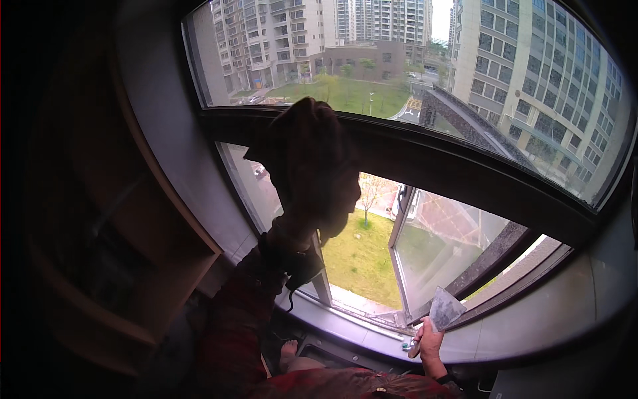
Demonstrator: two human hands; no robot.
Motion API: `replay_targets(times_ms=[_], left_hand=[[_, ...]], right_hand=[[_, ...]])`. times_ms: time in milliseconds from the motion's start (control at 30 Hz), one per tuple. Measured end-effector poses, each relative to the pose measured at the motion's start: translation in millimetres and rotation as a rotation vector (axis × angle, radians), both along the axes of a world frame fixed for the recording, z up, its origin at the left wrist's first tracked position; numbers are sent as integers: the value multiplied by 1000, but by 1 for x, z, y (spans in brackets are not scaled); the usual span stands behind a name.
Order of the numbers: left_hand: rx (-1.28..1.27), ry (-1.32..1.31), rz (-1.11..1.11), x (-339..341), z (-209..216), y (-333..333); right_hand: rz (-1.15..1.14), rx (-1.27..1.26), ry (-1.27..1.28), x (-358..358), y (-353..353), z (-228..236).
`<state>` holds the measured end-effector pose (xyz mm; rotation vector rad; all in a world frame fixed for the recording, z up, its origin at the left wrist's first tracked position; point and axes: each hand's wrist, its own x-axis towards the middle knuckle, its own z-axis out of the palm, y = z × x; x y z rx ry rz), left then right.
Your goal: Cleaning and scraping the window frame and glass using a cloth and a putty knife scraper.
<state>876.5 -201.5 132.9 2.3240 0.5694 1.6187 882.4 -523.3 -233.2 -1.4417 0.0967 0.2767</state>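
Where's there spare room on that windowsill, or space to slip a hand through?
The pale sill looks bare right of the scraper. The open gap left of the swung-out sash seems passable. It's crowded around the right hand, beside a small teal item.

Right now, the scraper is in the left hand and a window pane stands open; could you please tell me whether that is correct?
Not quite: in the head view, the scraper is in the right hand; a window pane does stand open.
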Motion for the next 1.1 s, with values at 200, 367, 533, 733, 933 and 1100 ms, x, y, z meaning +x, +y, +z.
replay_targets(times_ms=[200,367,533,733,933,1100], left_hand=[[519,-78,-740,42,-27,-128],[647,70,-1026,77,-33,-193],[908,-202,-708,67,-11,-172],[765,-56,-512,22,3,-76],[662,-75,-194,-16,1,26],[867,-115,64,5,10,-6]], right_hand=[[-58,72,-44,-7,-12,8],[-141,92,10,-11,-25,-1],[-174,57,27,-11,-37,-5],[-202,63,17,-6,-43,-13],[-246,32,-30,-7,-57,-22],[-340,56,-5,-19,-67,-13]])
